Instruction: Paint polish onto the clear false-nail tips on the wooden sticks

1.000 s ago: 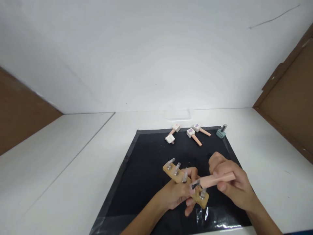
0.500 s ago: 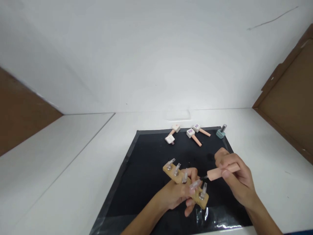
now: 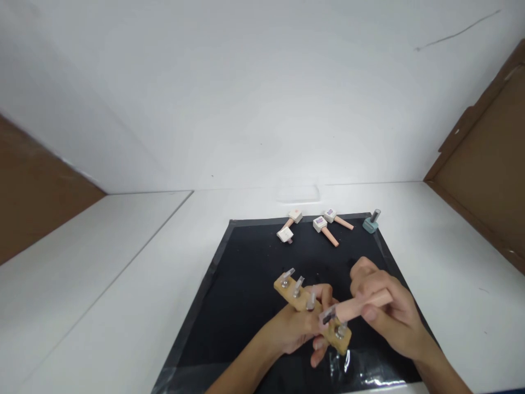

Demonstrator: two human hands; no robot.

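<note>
My left hand (image 3: 301, 328) is wrapped round a yellowish wooden bar (image 3: 287, 289), which slants down to the right above the black mat. Several clear nail tips stand on metal studs along the bar. Between the thumb and fingers of my right hand (image 3: 389, 306) is a peach brush handle (image 3: 355, 307). Its dark brush end lies at the clear nail tip (image 3: 328, 316) second from the right end of the bar. Part of the rightmost tip is hidden behind the handle.
White bottles with peach caps (image 3: 320, 223) lie at the back of the black mat (image 3: 246, 257). A teal bottle (image 3: 370, 224) stands at its back right corner. Behind the mat is a clear tray (image 3: 298, 193). Brown cardboard (image 3: 488, 158) borders the right side.
My right hand has moved left and slightly down with the brush, bringing the dark brush end onto the nail tip. My left hand and the bar have barely shifted.
</note>
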